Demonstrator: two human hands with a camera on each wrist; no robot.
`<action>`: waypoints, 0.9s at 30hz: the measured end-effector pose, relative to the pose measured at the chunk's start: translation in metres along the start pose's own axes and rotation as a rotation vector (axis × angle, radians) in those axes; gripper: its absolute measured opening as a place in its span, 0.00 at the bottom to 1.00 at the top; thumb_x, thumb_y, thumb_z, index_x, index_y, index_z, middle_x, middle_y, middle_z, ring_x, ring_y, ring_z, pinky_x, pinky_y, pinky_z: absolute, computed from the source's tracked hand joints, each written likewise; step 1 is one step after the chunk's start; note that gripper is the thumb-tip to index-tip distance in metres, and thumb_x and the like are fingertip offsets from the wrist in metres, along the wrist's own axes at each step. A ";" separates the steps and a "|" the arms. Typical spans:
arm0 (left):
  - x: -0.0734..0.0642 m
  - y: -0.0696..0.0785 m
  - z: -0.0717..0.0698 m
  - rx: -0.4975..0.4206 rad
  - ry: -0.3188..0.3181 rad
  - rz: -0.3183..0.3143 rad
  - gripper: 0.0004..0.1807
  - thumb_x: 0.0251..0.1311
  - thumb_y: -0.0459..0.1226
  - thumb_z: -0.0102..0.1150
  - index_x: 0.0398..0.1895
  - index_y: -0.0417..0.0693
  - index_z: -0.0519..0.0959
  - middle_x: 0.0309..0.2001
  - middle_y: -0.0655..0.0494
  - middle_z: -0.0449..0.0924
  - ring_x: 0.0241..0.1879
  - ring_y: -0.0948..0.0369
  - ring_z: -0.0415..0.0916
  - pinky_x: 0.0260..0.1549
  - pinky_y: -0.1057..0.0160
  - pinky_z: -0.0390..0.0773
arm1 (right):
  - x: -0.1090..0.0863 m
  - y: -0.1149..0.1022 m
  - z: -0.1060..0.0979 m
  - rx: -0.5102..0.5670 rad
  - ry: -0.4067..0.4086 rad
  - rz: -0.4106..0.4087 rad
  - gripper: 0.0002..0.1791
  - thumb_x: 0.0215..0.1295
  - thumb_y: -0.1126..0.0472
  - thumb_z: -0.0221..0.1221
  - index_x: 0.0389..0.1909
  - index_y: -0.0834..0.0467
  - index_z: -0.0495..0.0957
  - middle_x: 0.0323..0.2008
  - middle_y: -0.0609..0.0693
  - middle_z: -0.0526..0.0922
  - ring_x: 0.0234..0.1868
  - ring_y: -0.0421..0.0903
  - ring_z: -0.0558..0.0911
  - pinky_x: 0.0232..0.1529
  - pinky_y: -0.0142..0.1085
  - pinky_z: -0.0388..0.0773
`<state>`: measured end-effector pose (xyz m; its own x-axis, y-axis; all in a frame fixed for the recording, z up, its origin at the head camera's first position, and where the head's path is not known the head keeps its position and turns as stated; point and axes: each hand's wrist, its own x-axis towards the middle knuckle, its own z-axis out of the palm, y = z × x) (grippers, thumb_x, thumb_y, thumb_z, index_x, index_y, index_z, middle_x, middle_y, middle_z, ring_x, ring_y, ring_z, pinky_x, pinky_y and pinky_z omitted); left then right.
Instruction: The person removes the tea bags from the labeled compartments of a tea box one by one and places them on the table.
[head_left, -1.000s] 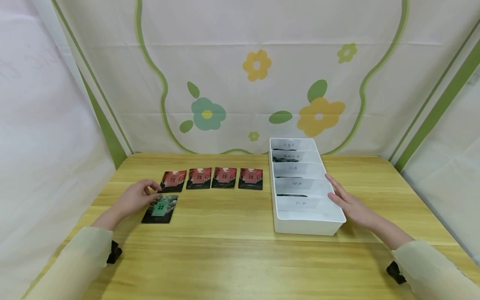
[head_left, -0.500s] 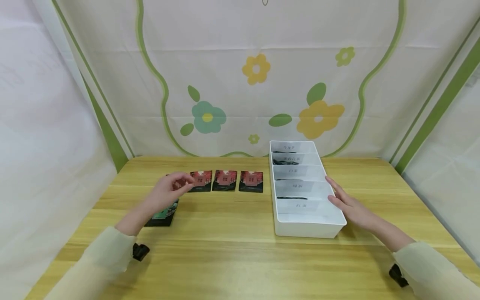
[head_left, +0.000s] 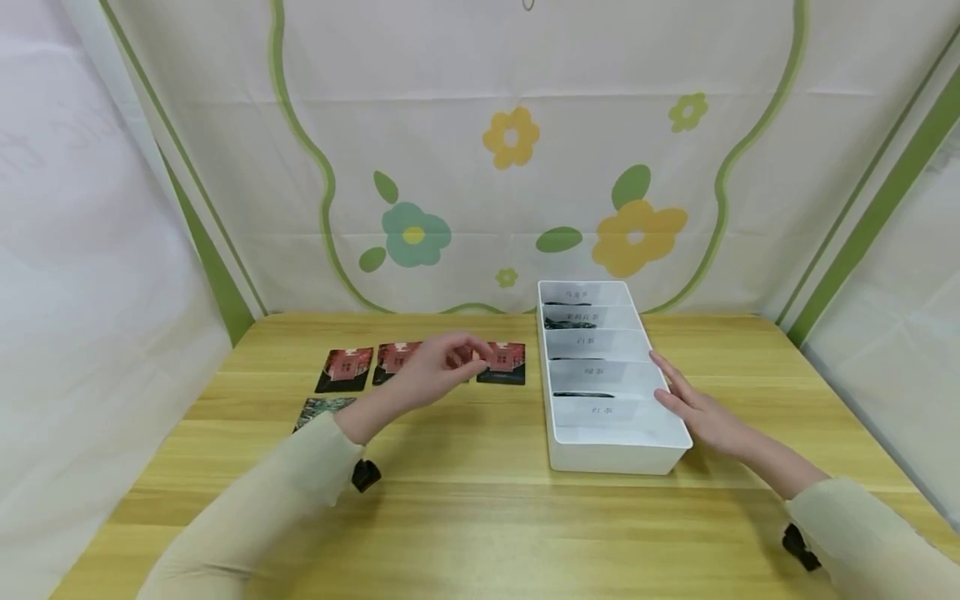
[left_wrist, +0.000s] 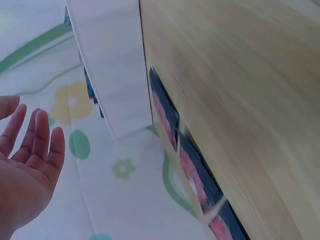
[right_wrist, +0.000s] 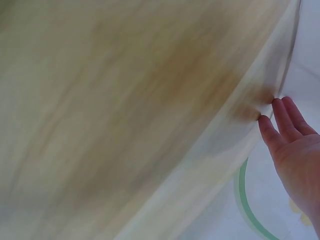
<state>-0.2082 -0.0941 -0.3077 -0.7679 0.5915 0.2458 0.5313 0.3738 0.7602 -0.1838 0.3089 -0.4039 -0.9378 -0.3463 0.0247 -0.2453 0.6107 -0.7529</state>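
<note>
My left hand (head_left: 435,371) hovers over the row of red-and-black tea sachets, thumb and fingers loosely bent and nothing between them. Its fingertips overlap the left edge of the rightmost sachet (head_left: 504,364) in the head view. The hand mostly hides the sachet beside that one. Farther left lie two more red ones, the leftmost sachet (head_left: 345,370) in full view. Part of a green-and-black sachet (head_left: 322,407) shows behind the left forearm. My right hand (head_left: 701,412) rests its fingers against the right side of a white divided box (head_left: 611,458).
Labelled dividers split the box into several compartments. Dark sachet edges (head_left: 570,323) show in the farther ones, and the nearest compartment (head_left: 615,429) shows a bare white floor. A white cloth with printed flowers (head_left: 414,235) hangs behind the wooden table (head_left: 480,525).
My left hand has moved right from the green sachet, along the red row, to near the rightmost one. The leftmost red sachet shows in full again. My right hand stays at the box.
</note>
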 end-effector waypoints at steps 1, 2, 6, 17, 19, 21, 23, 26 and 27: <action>0.004 0.001 0.004 -0.007 -0.015 0.029 0.08 0.60 0.32 0.53 0.42 0.45 0.76 0.35 0.51 0.76 0.31 0.54 0.72 0.28 0.60 0.73 | 0.000 0.000 0.000 0.004 0.000 -0.003 0.32 0.71 0.54 0.40 0.70 0.41 0.35 0.68 0.62 0.38 0.60 0.70 0.52 0.54 0.63 0.48; 0.009 0.002 0.009 -0.010 -0.028 0.057 0.08 0.60 0.32 0.53 0.42 0.45 0.76 0.35 0.51 0.76 0.31 0.55 0.72 0.27 0.59 0.73 | 0.000 0.000 0.000 0.010 -0.001 -0.005 0.32 0.71 0.54 0.40 0.70 0.41 0.35 0.68 0.62 0.38 0.61 0.70 0.51 0.54 0.63 0.48; 0.025 0.006 0.026 -0.036 -0.067 0.127 0.09 0.59 0.31 0.55 0.43 0.43 0.75 0.34 0.49 0.76 0.31 0.56 0.72 0.29 0.58 0.73 | 0.001 0.002 -0.001 0.029 -0.003 -0.016 0.32 0.71 0.55 0.40 0.70 0.42 0.35 0.68 0.61 0.36 0.61 0.71 0.49 0.54 0.63 0.46; 0.061 -0.028 0.081 0.066 -0.177 0.188 0.18 0.54 0.44 0.61 0.47 0.50 0.75 0.46 0.62 0.74 0.45 0.63 0.70 0.35 0.64 0.73 | 0.001 0.002 -0.001 0.037 -0.012 -0.015 0.32 0.71 0.55 0.40 0.70 0.42 0.35 0.68 0.59 0.36 0.61 0.70 0.49 0.55 0.62 0.46; 0.063 -0.029 0.087 0.090 -0.194 0.183 0.18 0.53 0.44 0.61 0.47 0.51 0.75 0.46 0.63 0.74 0.44 0.65 0.69 0.37 0.62 0.73 | 0.001 0.003 -0.001 0.037 -0.009 -0.018 0.32 0.71 0.55 0.40 0.70 0.42 0.35 0.68 0.59 0.36 0.62 0.69 0.49 0.55 0.62 0.46; 0.065 -0.030 0.091 0.112 -0.199 0.186 0.17 0.53 0.44 0.62 0.47 0.52 0.75 0.45 0.64 0.74 0.44 0.67 0.68 0.38 0.61 0.73 | 0.001 0.003 -0.001 0.038 -0.007 -0.017 0.32 0.71 0.55 0.40 0.70 0.42 0.35 0.68 0.58 0.36 0.62 0.69 0.49 0.55 0.62 0.46; 0.068 -0.032 0.093 0.131 -0.193 0.187 0.16 0.53 0.44 0.62 0.45 0.54 0.76 0.44 0.66 0.74 0.44 0.69 0.68 0.38 0.61 0.73 | 0.002 0.003 -0.001 0.041 -0.008 -0.022 0.32 0.71 0.55 0.40 0.70 0.41 0.35 0.68 0.58 0.36 0.62 0.69 0.49 0.55 0.62 0.46; 0.072 -0.035 0.096 0.131 -0.203 0.176 0.15 0.53 0.45 0.61 0.44 0.55 0.76 0.42 0.69 0.74 0.43 0.70 0.68 0.39 0.61 0.73 | 0.003 0.003 -0.001 0.038 -0.012 -0.020 0.32 0.71 0.55 0.40 0.69 0.41 0.35 0.68 0.59 0.36 0.61 0.70 0.49 0.55 0.62 0.46; 0.073 -0.035 0.097 0.130 -0.207 0.174 0.14 0.53 0.45 0.61 0.44 0.56 0.76 0.42 0.69 0.74 0.43 0.70 0.68 0.40 0.62 0.73 | 0.002 0.002 -0.001 0.035 -0.014 -0.019 0.32 0.71 0.55 0.40 0.69 0.41 0.35 0.68 0.59 0.35 0.61 0.70 0.49 0.54 0.63 0.46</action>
<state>-0.2482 0.0048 -0.3747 -0.5794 0.7826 0.2276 0.6999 0.3347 0.6309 -0.1870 0.3106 -0.4048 -0.9294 -0.3678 0.0302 -0.2541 0.5784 -0.7752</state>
